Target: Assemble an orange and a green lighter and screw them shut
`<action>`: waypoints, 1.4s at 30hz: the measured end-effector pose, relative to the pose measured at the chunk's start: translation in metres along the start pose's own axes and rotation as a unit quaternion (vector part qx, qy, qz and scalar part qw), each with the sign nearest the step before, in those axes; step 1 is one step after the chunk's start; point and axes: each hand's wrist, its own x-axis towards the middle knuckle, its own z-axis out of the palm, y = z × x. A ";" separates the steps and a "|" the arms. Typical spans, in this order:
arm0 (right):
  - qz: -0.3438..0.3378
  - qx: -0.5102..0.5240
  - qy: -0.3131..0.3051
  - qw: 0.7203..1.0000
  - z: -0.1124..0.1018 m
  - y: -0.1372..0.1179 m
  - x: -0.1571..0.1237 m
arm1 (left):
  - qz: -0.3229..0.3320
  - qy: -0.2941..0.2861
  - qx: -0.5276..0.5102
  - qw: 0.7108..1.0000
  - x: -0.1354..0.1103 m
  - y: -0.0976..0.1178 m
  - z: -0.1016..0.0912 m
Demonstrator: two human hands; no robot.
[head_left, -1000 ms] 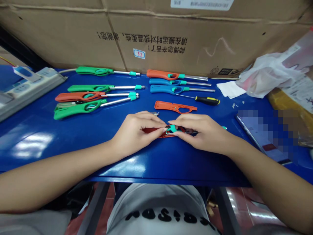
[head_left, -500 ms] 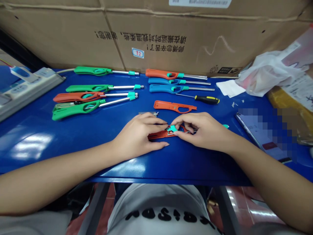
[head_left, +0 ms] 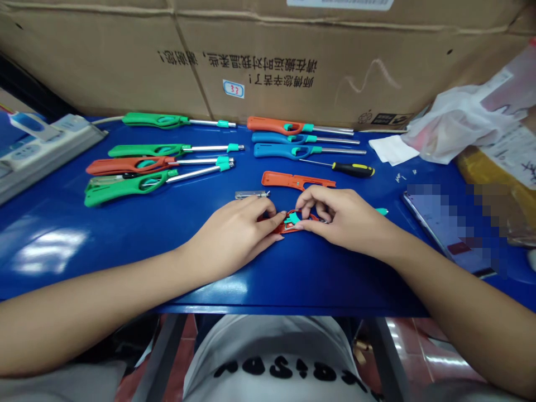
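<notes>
Left hand (head_left: 238,229): fingers spread half a second ago, now closing over the 9 o'clock end of the orange shell (head_left: 288,229); probably steadying it. Right hand (head_left: 355,223): fingers pinching the teal trigger (head_left: 294,218). Shell is sitting between both hands above the worktop (head_left: 125,237), at 6 o'clock of the loose cover (head_left: 278,178). Silver tank (head_left: 251,195), at 10–11 o'clock of the shell, is showing more fully now. Carton (head_left: 125,67), 12 o'clock, is carrying upside-down Chinese print: 师傅您辛苦了!请在搬运时对我温柔些,谢谢您! Its sticker (head_left: 233,89) is apparently reading 33. Shirt (head_left: 272,340) lettering, 6 o'clock: not reading clearly.
</notes>
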 end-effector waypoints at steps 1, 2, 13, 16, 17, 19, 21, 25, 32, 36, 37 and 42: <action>-0.011 -0.016 0.001 1.000 -0.002 0.001 0.000 | 0.000 0.003 -0.001 1.000 0.000 0.000 0.000; -0.026 -0.030 -0.003 0.999 -0.004 0.002 0.000 | 0.000 0.005 -0.004 1.000 0.000 -0.001 0.000; -0.116 -0.093 -0.089 0.985 -0.017 0.000 -0.006 | -0.003 0.008 -0.047 0.999 0.000 -0.005 0.001; -0.120 -0.103 -0.093 0.983 -0.015 0.002 -0.005 | -0.002 0.005 -0.055 0.998 0.000 -0.005 0.000; -0.122 -0.105 -0.095 0.982 -0.015 0.003 -0.005 | -0.002 0.004 -0.056 0.998 0.000 -0.005 0.000; -0.126 -0.106 -0.101 0.981 -0.015 0.003 -0.007 | -0.002 0.001 -0.056 0.998 0.000 -0.005 0.000; -0.130 -0.110 -0.109 0.979 -0.017 0.002 -0.008 | -0.003 -0.001 -0.057 0.998 0.000 -0.005 0.000; -0.139 -0.141 -0.113 0.974 -0.018 -0.001 -0.009 | -0.003 0.003 -0.074 0.997 0.000 -0.006 0.001; -0.142 -0.133 -0.095 0.976 -0.016 0.000 -0.008 | -0.006 0.006 -0.097 0.995 0.000 -0.008 0.001; -0.147 -0.127 -0.097 0.976 -0.015 0.001 -0.008 | -0.003 0.008 -0.106 0.994 0.000 -0.008 0.002; -0.149 -0.133 -0.099 0.975 -0.015 0.001 -0.008 | -0.003 0.007 -0.111 0.994 0.000 -0.008 0.002; -0.184 -0.190 -0.091 0.960 -0.014 -0.002 -0.008 | -0.019 0.000 -0.149 0.989 0.000 -0.009 0.002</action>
